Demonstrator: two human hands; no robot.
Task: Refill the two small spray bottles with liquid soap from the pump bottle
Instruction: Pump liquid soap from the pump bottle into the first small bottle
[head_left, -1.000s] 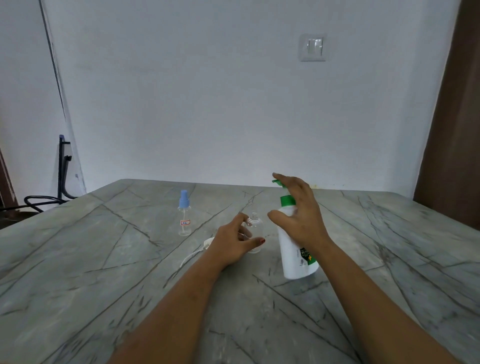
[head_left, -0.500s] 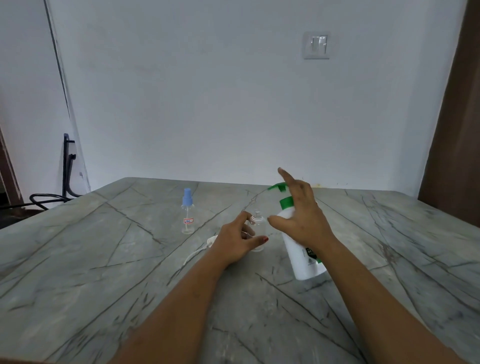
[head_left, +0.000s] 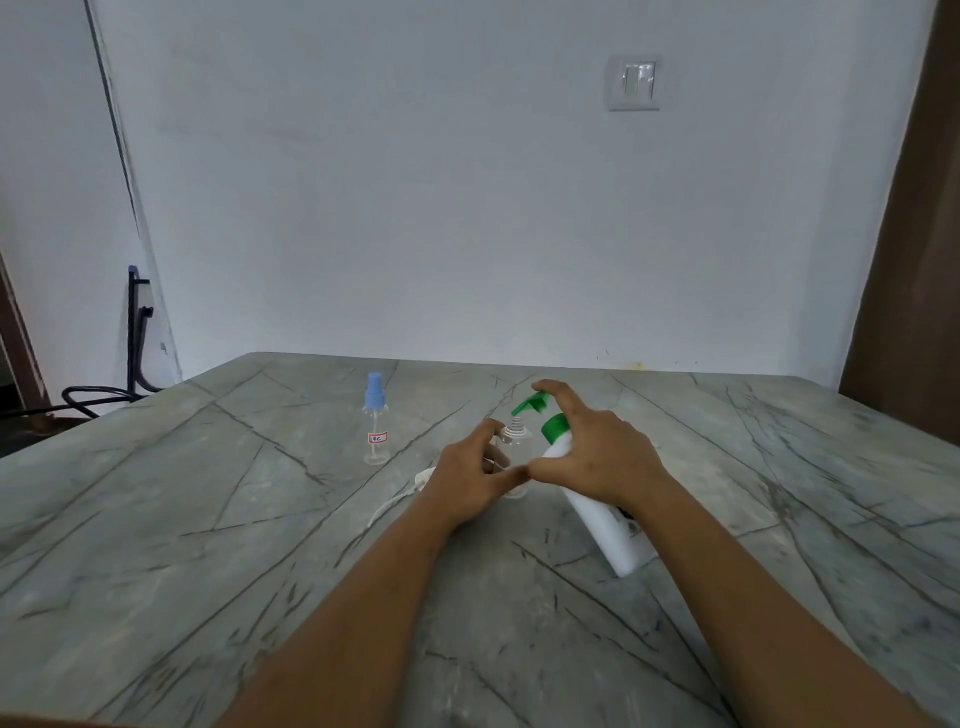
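Where the grey stone table with dark veins met the room, a plain white wall stood behind it, bearing one switch plate.

- Right edge: brown panel, floor to ceiling.
- Left, beyond the table: black metal frame.
- Capped spray bottle: clear, blue cap, small label, upright on the table left of the hands and apart from them. Fill level could not be told.
- Open spray bottle: clear, threaded neck bare, upright on the table. The left hand curled round its body. Contents could not be told.
- Spray head: white, with tube, lying on the table just left of that hand.
- Pump bottle: white and opaque, green pump, tilted left with its base on the table. Its spout hung just above the open neck. The right hand clasped its shoulder, forefinger laid on the pump head.
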